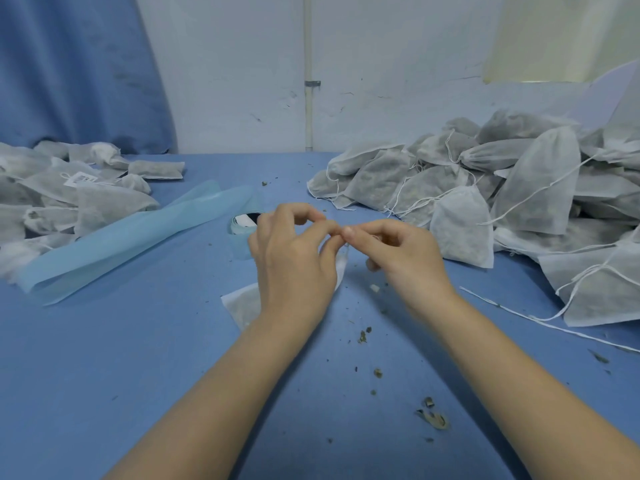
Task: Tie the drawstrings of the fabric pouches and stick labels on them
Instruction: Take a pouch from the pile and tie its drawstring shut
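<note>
- Left hand [294, 258] and right hand [401, 251] meet fingertip to fingertip above the blue table cover [138, 375]; fingers of both curled in a pinch.
- Between the two pinches sits the gathered neck of a white fabric pouch [242, 303]. The drawstring itself is too fine and blurred to make out, so which hand has which strand: cannot tell.
- The pouch body lies flat under the left hand and wrist; one corner shows just left of the left forearm, and a sliver shows below the pinch.
- Just beyond the left hand's knuckles: a roll of labels [242, 225] on pale blue backing, with the spent blue backing strip [121, 244] trailing away to the left.
- Right of the right hand: a large heap of filled pouches [502, 188] with loose strings (untied, as far as can be seen).
- Far left of the grip: a smaller pile of pouches [52, 195], one carrying a white label [81, 178].
- Near the right forearm: scattered dried herb crumbs [433, 414] and a loose white string [554, 327].
</note>
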Motion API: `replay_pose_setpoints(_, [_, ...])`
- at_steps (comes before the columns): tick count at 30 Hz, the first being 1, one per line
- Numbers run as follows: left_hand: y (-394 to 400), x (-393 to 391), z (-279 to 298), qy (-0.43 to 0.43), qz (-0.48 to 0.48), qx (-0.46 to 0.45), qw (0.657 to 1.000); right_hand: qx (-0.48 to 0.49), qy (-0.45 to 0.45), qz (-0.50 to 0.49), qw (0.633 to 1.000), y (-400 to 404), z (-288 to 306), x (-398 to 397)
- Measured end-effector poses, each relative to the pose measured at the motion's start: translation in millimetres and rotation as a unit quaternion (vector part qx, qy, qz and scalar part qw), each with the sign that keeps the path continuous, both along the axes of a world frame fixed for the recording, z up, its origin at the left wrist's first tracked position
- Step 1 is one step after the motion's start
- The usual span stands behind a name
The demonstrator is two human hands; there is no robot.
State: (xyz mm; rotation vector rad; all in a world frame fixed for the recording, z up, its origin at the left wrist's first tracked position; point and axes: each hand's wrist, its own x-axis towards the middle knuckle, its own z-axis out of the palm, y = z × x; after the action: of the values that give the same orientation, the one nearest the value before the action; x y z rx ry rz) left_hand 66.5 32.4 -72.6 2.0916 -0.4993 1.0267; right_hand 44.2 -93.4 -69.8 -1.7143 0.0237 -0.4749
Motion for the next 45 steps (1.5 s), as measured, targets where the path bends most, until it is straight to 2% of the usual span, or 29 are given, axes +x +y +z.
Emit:
replay_pose_setpoints(3, [0.3,-0.4,3.2,0.152,-0.033,-0.052,0.987,-0.006,-0.02,0.02,1.0,0.0,-4.0,2.8])
replay_pose_setpoints(6, [1.4,0.5,3.8,0.21,-0.066,-0.062,0.974,0.012,0.014,0.058,0.998,8.6,-6.5,3.5])
replay_pose_setpoints(9, [0.5,-0.7,8.6,0.238,-0.069,-0.06,0.967,0.045,0.002,0.053,0.998,14.3,-7.4,3.9])
replay_pose_setpoints(11, [3.1,1.8,13.0,0.236,-0.049,-0.07,0.968,0.027,-0.009,0.021,0.999,12.1,-5.2,4.0])
replay_pose_setpoints(15, [14.0,10.6,21.7,0.211,-0.018,-0.139,0.967,0.001,-0.036,-0.011,0.999,5.5,2.0,3.4])
replay_pose_setpoints(19, [15.6,9.1,20.8,0.217,-0.087,-0.154,0.96,0.01,-0.052,-0.059,0.997,3.9,6.3,5.0])
replay_pose_setpoints(21, [17.4,9.7,19.0,0.248,-0.119,-0.18,0.944,0.079,-0.048,-0.098,0.991,0.2,8.1,6.5])
replay_pose_setpoints(23, [19.0,12.0,15.8,0.335,-0.129,-0.207,0.91,0.202,-0.045,-0.134,0.969,-4.6,9.8,7.6])
replay_pose_setpoints(24, [18.7,12.2,16.0,0.399,-0.138,-0.219,0.88,0.254,-0.044,-0.149,0.955,-7.0,10.8,8.1])
replay_pose_setpoints(27, [14.3,8.6,16.8,0.555,-0.233,-0.263,0.754,0.344,-0.044,-0.179,0.921,-10.3,11.5,9.2])
replay_pose_setpoints(29, [8.7,5.1,14.2,0.597,-0.313,-0.304,0.673,0.362,-0.052,-0.191,0.911,-10.5,10.1,9.7])
replay_pose_setpoints(30, [5.4,3.6,12.4,0.603,-0.336,-0.319,0.649,0.364,-0.055,-0.19,0.91,-9.7,9.1,10.1])
replay_pose_setpoints(31, [2.1,3.1,10.4,0.601,-0.344,-0.334,0.639,0.365,-0.057,-0.181,0.911,-9.1,8.3,10.3])
replay_pose_setpoints(34, [-2.7,4.8,6.9,0.568,-0.325,-0.388,0.65,0.342,-0.039,-0.127,0.93,-8.1,5.9,11.3])
replay_pose_setpoints(36, [-2.1,7.0,7.0,0.552,-0.326,-0.423,0.64,0.303,-0.034,-0.073,0.949,-6.4,5.2,10.8])
replay_pose_setpoints(39, [-0.4,9.2,7.8,0.547,-0.323,-0.46,0.621,0.203,-0.037,-0.01,0.978,-3.8,4.2,8.2])
replay_pose_setpoints(41, [2.2,10.4,8.7,0.547,-0.325,-0.457,0.621,0.139,-0.045,0.012,0.989,-3.1,3.0,5.9])
replay_pose_setpoints(43, [4.6,11.0,9.2,0.54,-0.332,-0.443,0.634,0.088,-0.045,0.014,0.995,-2.8,2.7,4.0])
replay_pose_setpoints(45, [5.8,11.5,6.8,0.52,-0.324,-0.422,0.669,0.04,-0.05,0.017,0.998,-1.8,2.1,3.0])
